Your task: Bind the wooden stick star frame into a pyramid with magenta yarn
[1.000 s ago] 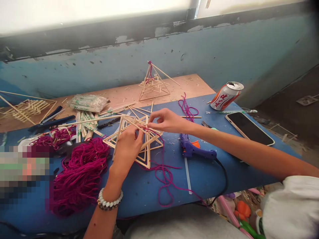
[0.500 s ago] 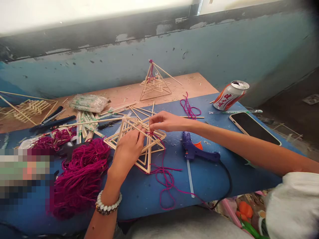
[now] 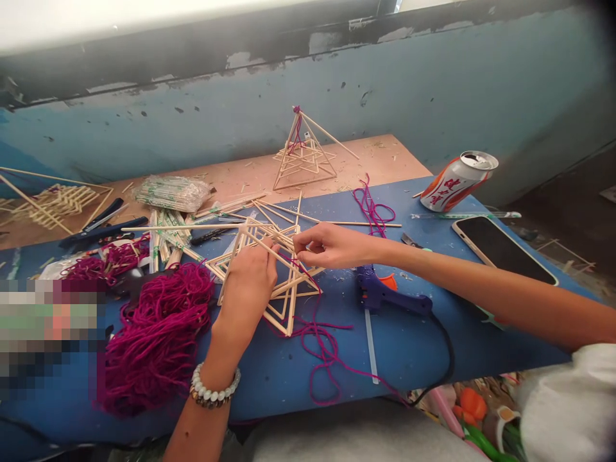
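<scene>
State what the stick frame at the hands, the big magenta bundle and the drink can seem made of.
Stick frame: probably wood or bamboo, matte, from its pale, unpainted tan.
Big magenta bundle: likely yarn, dull and soft-looking, from the loose strands; fibre unclear.
Drink can: apparently metal, glossy and printed, from its silvery rim.

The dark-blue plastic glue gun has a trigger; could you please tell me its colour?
The curved plastic trigger is orange; it shows best in the head view.

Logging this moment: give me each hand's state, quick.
Left hand: closed on the stick frame.
Right hand: curled near the purple yarn; whether it grips cannot be told.
</scene>
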Available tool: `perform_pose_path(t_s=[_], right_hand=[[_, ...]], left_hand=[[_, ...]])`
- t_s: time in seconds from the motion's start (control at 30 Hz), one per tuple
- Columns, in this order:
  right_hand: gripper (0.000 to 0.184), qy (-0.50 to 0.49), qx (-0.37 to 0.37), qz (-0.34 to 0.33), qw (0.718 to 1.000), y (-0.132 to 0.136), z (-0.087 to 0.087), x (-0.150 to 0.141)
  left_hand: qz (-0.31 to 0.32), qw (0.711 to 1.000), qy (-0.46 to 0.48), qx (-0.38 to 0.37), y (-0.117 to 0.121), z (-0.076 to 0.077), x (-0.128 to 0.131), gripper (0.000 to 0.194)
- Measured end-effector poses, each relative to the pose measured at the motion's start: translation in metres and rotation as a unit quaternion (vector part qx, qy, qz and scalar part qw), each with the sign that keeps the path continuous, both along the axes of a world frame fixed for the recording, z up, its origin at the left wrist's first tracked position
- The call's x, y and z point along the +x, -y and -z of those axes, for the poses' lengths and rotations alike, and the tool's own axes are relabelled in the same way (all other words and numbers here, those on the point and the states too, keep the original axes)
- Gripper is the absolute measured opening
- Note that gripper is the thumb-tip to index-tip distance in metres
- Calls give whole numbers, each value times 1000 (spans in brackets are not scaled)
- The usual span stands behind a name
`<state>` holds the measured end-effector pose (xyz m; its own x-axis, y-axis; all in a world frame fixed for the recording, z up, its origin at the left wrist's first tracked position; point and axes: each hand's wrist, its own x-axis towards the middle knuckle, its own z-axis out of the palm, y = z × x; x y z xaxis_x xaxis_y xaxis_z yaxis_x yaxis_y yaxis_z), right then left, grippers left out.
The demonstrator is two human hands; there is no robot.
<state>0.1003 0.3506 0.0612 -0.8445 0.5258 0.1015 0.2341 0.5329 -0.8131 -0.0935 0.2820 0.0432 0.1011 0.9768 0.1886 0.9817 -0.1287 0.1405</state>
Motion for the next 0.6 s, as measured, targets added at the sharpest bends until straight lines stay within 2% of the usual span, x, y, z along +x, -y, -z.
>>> perform_pose_path(t_s=[0.1, 0.17, 0.27, 0.37, 0.43, 0.53, 0.6], right_hand=[[14, -5, -1, 9, 1000, 1, -1, 1], [13, -19, 0, 20, 1000, 0, -1, 3], [16, -49, 27, 53, 997, 0, -1, 6], [18, -60, 30, 106, 992, 0, 0, 7], [18, -61, -9, 135, 989, 2, 1, 5], [18, -49, -109, 161, 980, 4, -2, 2], [16, -34, -171, 164, 971, 5, -6, 1]], left_hand=[[-7, 999, 41, 11, 0, -4, 2, 27], [6, 994, 111, -7, 1, -9, 4, 28], [57, 970, 234, -45, 1, -15, 7, 28], [85, 947, 304, -62, -1, -15, 8, 28], [100, 929, 349, -75, -3, -12, 8, 29], [120, 900, 409, -89, -7, -8, 6, 29], [113, 895, 423, -90, -9, -7, 4, 29]])
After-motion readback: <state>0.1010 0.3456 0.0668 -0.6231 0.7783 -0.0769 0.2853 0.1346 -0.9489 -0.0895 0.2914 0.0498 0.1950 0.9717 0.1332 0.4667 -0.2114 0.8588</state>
